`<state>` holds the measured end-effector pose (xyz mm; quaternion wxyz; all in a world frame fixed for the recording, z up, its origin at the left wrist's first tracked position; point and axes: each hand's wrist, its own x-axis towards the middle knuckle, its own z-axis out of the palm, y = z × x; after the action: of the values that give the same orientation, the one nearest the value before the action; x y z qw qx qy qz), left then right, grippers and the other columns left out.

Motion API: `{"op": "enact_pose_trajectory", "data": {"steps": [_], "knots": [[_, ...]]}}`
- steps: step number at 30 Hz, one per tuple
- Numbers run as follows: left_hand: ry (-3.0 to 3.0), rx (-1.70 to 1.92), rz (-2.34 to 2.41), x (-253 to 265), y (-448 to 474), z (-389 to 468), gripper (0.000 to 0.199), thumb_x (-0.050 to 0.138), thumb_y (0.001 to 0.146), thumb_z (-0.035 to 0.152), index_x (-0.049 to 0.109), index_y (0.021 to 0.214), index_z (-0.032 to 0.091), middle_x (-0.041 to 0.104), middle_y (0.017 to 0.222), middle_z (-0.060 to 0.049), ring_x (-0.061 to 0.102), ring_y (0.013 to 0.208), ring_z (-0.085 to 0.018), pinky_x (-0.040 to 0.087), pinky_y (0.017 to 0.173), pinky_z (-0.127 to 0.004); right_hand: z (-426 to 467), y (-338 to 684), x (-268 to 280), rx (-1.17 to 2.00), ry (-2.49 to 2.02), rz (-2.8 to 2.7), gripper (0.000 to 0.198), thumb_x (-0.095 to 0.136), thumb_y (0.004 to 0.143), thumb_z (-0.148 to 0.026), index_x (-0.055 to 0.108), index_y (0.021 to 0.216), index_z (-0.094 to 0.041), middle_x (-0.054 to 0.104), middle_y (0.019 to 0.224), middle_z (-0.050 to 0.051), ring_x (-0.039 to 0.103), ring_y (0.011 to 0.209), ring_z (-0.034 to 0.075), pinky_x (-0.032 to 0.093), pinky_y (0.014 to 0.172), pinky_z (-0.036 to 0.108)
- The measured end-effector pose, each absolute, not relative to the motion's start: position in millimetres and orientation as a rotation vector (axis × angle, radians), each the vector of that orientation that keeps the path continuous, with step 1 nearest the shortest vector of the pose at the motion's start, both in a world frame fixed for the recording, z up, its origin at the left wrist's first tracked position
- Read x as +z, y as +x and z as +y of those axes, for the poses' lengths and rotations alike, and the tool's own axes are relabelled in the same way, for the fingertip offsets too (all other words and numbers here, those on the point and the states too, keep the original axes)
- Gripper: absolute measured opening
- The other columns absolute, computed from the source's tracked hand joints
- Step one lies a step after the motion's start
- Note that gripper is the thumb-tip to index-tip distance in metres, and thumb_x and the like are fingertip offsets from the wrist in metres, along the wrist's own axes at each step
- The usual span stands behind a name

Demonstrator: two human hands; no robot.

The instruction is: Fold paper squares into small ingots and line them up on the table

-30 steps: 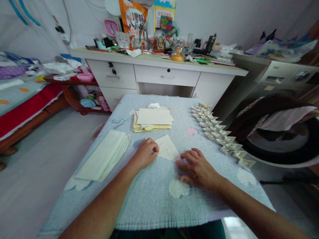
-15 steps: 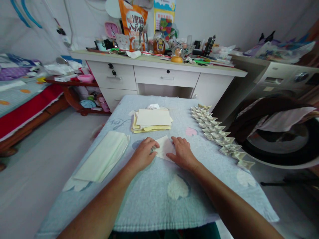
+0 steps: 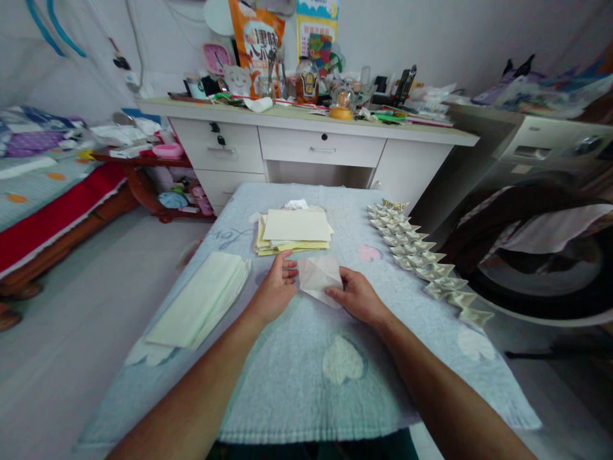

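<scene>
A small creased sheet of thin white paper (image 3: 317,276) is between my hands, over the middle of the cloth-covered table (image 3: 292,383). My right hand (image 3: 360,294) pinches its right edge, thumb in front and fingers behind. Just off the paper's left edge, my left hand (image 3: 275,287) has its fingers apart and holds nothing. Beyond the hands lies a stack of cream and yellow paper (image 3: 297,227). To the left of my left hand is a pile of folded pale green paper (image 3: 198,297). Rows of folded paper boats (image 3: 414,252) stand along the right side.
A white desk (image 3: 320,144) with a cluttered top, including a honey jar (image 3: 306,83), stands behind the table. On the right is a washing machine (image 3: 541,153) with clothes hanging from its open door. A bed (image 3: 52,185) and a low wooden shelf (image 3: 143,163) are at the left.
The paper has come up off the table, held by my right hand at its right edge. My left hand has let go of its left side and turned more upright.
</scene>
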<state>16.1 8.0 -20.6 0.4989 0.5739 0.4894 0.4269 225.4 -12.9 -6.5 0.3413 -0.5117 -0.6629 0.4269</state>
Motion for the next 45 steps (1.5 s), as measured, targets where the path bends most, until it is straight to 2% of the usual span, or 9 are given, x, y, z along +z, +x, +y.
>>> {"op": "enact_pose_trajectory", "data": {"steps": [2, 6, 12, 17, 22, 26, 33, 36, 45], "knots": [[1.248, 1.038, 1.073, -13.0, 19.5, 4.3, 0.07, 0.058, 0.066, 0.009, 0.034, 0.13, 0.021, 0.056, 0.113, -0.007, 0.059, 0.1, -0.017, 0.048, 0.088, -0.035, -11.4, 224.4, -6.9, 1.257, -1.161, -1.519, 0.031, 0.066, 0.075, -0.028, 0.061, 0.103, -0.017, 0.068, 0.095, 0.003, 0.061, 0.082, 0.019, 0.047, 0.073, 0.031], [1.192, 0.995, 0.884, -1.8, 30.5, -3.2, 0.046, 0.07, 0.069, 0.026, 0.053, 0.11, 0.014, 0.065, 0.104, -0.009, 0.062, 0.098, -0.021, 0.047, 0.091, -0.037, -10.8, 216.5, -9.5, 1.273, -1.011, -1.289, 0.045, 0.072, 0.071, -0.032, 0.057, 0.112, -0.018, 0.068, 0.102, 0.005, 0.062, 0.088, 0.02, 0.048, 0.079, 0.033], [1.118, 1.092, 0.89, -5.6, 41.7, -6.1, 0.028, 0.063, 0.079, 0.032, 0.06, 0.1, 0.014, 0.07, 0.093, -0.006, 0.065, 0.082, -0.018, 0.05, 0.077, -0.032, -15.2, 210.2, -10.1, 1.285, -0.987, -1.297, 0.054, 0.076, 0.069, -0.036, 0.051, 0.114, -0.021, 0.065, 0.108, 0.005, 0.061, 0.096, 0.021, 0.049, 0.084, 0.034], [1.217, 1.031, 0.925, -7.2, 37.4, -8.2, 0.033, 0.061, 0.078, 0.03, 0.055, 0.107, 0.016, 0.069, 0.081, -0.002, 0.064, 0.071, -0.016, 0.049, 0.07, -0.028, -15.2, 220.4, 0.2, 1.29, -1.03, -1.292, 0.043, 0.068, 0.076, -0.045, 0.05, 0.108, -0.022, 0.064, 0.096, 0.003, 0.061, 0.078, 0.017, 0.05, 0.068, 0.028], [1.363, 0.943, 1.011, -8.4, 37.3, -12.1, 0.049, 0.06, 0.077, 0.024, 0.038, 0.121, 0.021, 0.06, 0.072, 0.004, 0.059, 0.06, -0.012, 0.042, 0.057, -0.021, -15.8, 228.2, 9.5, 1.407, -0.998, -1.364, 0.037, 0.065, 0.079, -0.046, 0.057, 0.103, -0.02, 0.065, 0.097, 0.005, 0.06, 0.079, 0.017, 0.048, 0.068, 0.027], [1.544, 0.825, 1.035, -7.0, 35.5, -13.8, 0.053, 0.062, 0.075, 0.019, 0.039, 0.123, 0.021, 0.052, 0.065, 0.008, 0.048, 0.055, -0.009, 0.036, 0.054, -0.02, -17.0, 231.7, 9.0, 1.409, -1.066, -1.413, 0.036, 0.066, 0.077, -0.043, 0.056, 0.103, -0.019, 0.062, 0.082, 0.001, 0.057, 0.069, 0.014, 0.044, 0.059, 0.023], [1.747, 0.738, 1.133, -6.6, 31.6, -11.7, 0.056, 0.06, 0.075, 0.02, 0.041, 0.127, 0.02, 0.049, 0.064, 0.009, 0.044, 0.052, -0.009, 0.032, 0.053, -0.021, -19.6, 228.1, 4.4, 1.074, -1.211, -1.719, 0.012, 0.061, 0.078, -0.028, 0.056, 0.08, -0.019, 0.054, 0.069, -0.003, 0.049, 0.066, 0.012, 0.039, 0.061, 0.023], [1.84, 0.769, 1.257, -10.4, 32.0, -9.5, 0.054, 0.063, 0.073, 0.022, 0.043, 0.124, 0.022, 0.053, 0.068, 0.008, 0.047, 0.054, -0.009, 0.034, 0.056, -0.021, -19.9, 224.7, 0.0, 0.849, -1.266, -1.845, 0.005, 0.058, 0.078, -0.021, 0.058, 0.082, -0.019, 0.052, 0.069, -0.003, 0.047, 0.066, 0.012, 0.038, 0.063, 0.024], [2.077, 0.724, 1.432, -21.5, 33.0, -1.3, 0.034, 0.07, 0.072, 0.026, 0.052, 0.101, 0.024, 0.059, 0.071, 0.007, 0.057, 0.066, -0.013, 0.039, 0.062, -0.024, -17.6, 221.7, -12.4, 0.31, -1.397, -2.179, 0.018, 0.055, 0.085, -0.015, 0.064, 0.099, -0.019, 0.059, 0.087, 0.005, 0.051, 0.084, 0.019, 0.035, 0.078, 0.031]]}}
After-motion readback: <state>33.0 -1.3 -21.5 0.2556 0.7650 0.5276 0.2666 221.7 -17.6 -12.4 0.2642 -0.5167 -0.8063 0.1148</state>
